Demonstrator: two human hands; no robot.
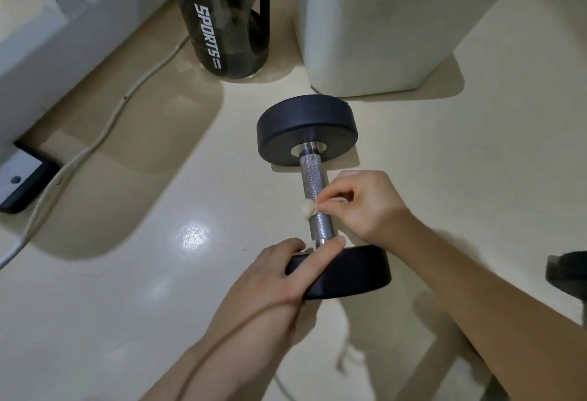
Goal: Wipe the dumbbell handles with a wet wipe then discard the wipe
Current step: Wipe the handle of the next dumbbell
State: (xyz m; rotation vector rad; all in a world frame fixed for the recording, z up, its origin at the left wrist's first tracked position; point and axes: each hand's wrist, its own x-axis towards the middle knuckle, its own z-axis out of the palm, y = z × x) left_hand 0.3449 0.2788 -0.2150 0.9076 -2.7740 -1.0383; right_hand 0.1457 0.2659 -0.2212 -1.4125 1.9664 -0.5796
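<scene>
- The dumbbell [313, 191] lies on the pale floor [158, 289], its knurled handle [313, 192] pointing away from me.
- My left hand [279, 276] grips the near weight head [352, 270].
- My right hand [362, 206] pinches a bunched white wipe [307, 208] against the handle.
- A dark "SPORTS" bottle [222, 16] stands beyond, beside a white container [381, 25].

Black dumbbell [306, 127] weights, silver knurled handle [313, 184], white wipe [308, 208], cream floor [158, 273]
</scene>
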